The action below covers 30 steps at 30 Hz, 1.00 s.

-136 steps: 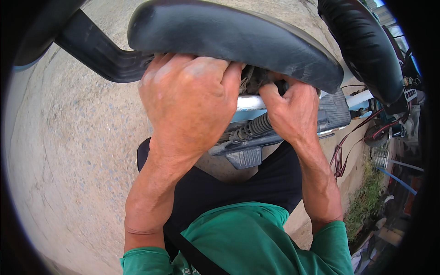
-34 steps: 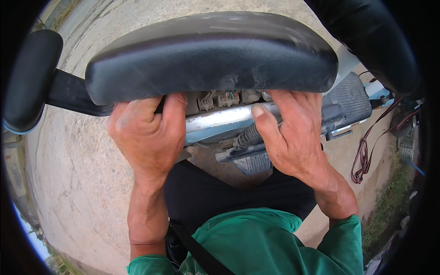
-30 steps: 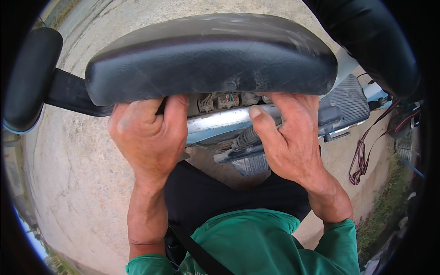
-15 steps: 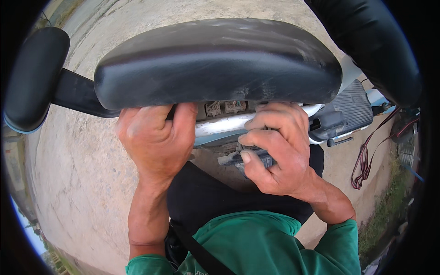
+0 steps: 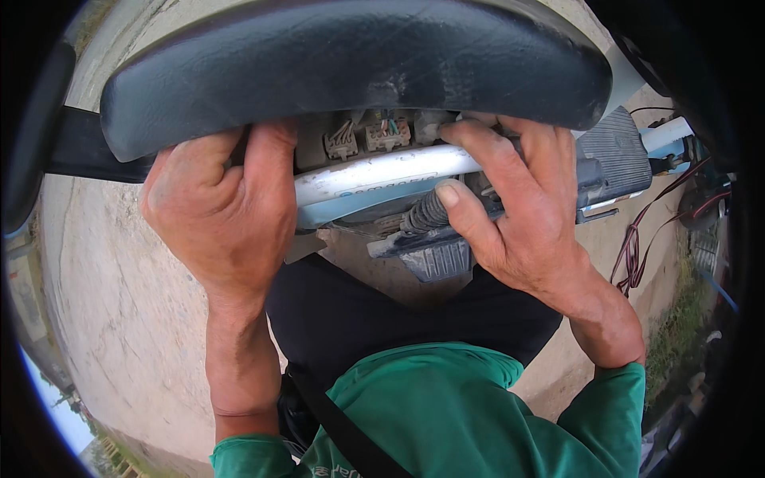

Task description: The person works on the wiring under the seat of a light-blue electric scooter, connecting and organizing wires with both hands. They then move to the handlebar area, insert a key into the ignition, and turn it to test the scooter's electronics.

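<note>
My left hand is closed on the underside of a long black padded seat, its fingertips hidden beneath the edge. My right hand is open, thumb apart beside a black coil spring, bent fingers reaching over the white metal bar into the gap below the seat, tips partly hidden. In that gap, between my hands, sit two dusty wire connectors. Under the bar lies a light blue panel.
A black bracket with a pad is at left. A ridged footboard and dark red cables are at right, near grass. Concrete ground surrounds the vehicle. My legs are below it.
The seat sits higher in view, uncovering more of the connectors and bar. My right hand has shifted from curled fingers over the spring to fingers reaching into the gap. My left hand keeps its grip.
</note>
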Each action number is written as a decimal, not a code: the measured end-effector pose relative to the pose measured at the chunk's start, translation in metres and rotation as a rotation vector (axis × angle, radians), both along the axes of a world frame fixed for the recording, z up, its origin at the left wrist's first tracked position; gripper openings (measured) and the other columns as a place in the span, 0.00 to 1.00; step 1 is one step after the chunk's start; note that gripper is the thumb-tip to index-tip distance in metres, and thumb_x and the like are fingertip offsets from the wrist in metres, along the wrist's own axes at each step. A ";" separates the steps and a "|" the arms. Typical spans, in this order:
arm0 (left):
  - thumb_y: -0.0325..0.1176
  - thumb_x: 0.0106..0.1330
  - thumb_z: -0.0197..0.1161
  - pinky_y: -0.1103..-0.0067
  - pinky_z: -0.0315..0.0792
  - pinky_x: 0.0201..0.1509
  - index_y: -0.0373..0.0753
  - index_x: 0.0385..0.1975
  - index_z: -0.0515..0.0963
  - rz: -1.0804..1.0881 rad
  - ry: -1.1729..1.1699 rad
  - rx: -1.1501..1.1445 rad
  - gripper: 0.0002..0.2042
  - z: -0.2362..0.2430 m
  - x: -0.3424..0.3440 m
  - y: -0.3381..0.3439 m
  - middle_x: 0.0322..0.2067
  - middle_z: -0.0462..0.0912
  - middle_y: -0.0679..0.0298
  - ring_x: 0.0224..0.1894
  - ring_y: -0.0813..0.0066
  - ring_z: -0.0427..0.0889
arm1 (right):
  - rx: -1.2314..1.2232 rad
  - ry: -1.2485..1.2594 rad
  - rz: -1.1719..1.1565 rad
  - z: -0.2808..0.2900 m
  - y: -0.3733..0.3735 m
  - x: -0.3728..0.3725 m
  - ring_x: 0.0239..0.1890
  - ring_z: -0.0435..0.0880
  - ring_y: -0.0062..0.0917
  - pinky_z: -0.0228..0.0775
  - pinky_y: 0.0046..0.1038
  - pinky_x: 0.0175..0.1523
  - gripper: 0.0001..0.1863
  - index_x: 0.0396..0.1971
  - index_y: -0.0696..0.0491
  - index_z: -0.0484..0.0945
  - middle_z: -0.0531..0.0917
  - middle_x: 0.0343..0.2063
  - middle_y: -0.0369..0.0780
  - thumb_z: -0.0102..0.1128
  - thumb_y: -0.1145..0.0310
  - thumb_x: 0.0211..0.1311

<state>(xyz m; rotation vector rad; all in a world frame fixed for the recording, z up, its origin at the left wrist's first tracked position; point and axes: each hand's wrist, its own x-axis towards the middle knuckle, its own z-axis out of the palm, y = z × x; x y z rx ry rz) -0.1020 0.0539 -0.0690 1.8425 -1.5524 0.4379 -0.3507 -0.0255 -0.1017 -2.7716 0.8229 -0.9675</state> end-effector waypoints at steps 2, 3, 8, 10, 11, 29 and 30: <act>0.37 0.72 0.77 0.80 0.70 0.34 0.36 0.36 0.93 -0.003 0.021 -0.022 0.10 -0.003 0.001 -0.001 0.22 0.88 0.65 0.27 0.81 0.79 | 0.041 0.007 0.009 0.002 0.000 -0.002 0.53 0.76 0.39 0.67 0.42 0.59 0.23 0.57 0.54 0.85 0.81 0.57 0.46 0.73 0.59 0.66; 0.38 0.72 0.77 0.80 0.70 0.34 0.37 0.37 0.93 0.004 0.028 -0.022 0.10 -0.003 0.001 0.000 0.23 0.89 0.65 0.27 0.81 0.80 | 0.046 0.012 0.020 0.004 -0.002 -0.002 0.54 0.76 0.40 0.67 0.42 0.59 0.23 0.57 0.54 0.85 0.81 0.56 0.46 0.73 0.60 0.65; 0.38 0.72 0.77 0.81 0.75 0.40 0.38 0.43 0.94 0.035 0.062 -0.015 0.10 -0.005 -0.001 0.001 0.29 0.94 0.64 0.32 0.81 0.85 | 0.084 0.045 0.001 0.010 -0.001 -0.001 0.58 0.76 0.42 0.66 0.44 0.62 0.26 0.58 0.53 0.85 0.81 0.58 0.46 0.74 0.62 0.60; 0.36 0.68 0.78 0.79 0.75 0.36 0.38 0.36 0.93 0.018 0.087 -0.122 0.08 -0.009 -0.001 -0.004 0.26 0.91 0.62 0.28 0.76 0.85 | 0.099 0.053 -0.030 0.012 0.002 0.002 0.59 0.76 0.43 0.65 0.45 0.63 0.28 0.59 0.52 0.85 0.81 0.58 0.45 0.75 0.63 0.57; 0.34 0.66 0.78 0.78 0.75 0.34 0.37 0.32 0.92 0.008 0.104 -0.171 0.07 -0.012 -0.001 -0.004 0.24 0.90 0.61 0.26 0.74 0.85 | 0.112 0.060 -0.052 0.012 0.005 0.005 0.59 0.77 0.43 0.65 0.46 0.63 0.29 0.60 0.52 0.85 0.81 0.59 0.45 0.75 0.64 0.56; 0.44 0.60 0.85 0.68 0.79 0.48 0.31 0.49 0.84 -0.257 0.269 0.010 0.26 -0.001 0.018 -0.001 0.43 0.88 0.57 0.42 0.71 0.85 | -0.249 0.136 0.034 -0.020 -0.020 -0.027 0.67 0.78 0.46 0.64 0.46 0.73 0.33 0.66 0.56 0.81 0.82 0.66 0.50 0.71 0.62 0.59; 0.44 0.63 0.83 0.67 0.79 0.51 0.31 0.54 0.83 -0.079 0.190 -0.084 0.27 -0.011 0.013 -0.009 0.48 0.87 0.56 0.46 0.71 0.85 | -0.323 0.145 0.042 -0.025 -0.025 -0.030 0.68 0.79 0.46 0.64 0.46 0.73 0.33 0.66 0.57 0.81 0.82 0.66 0.50 0.71 0.61 0.61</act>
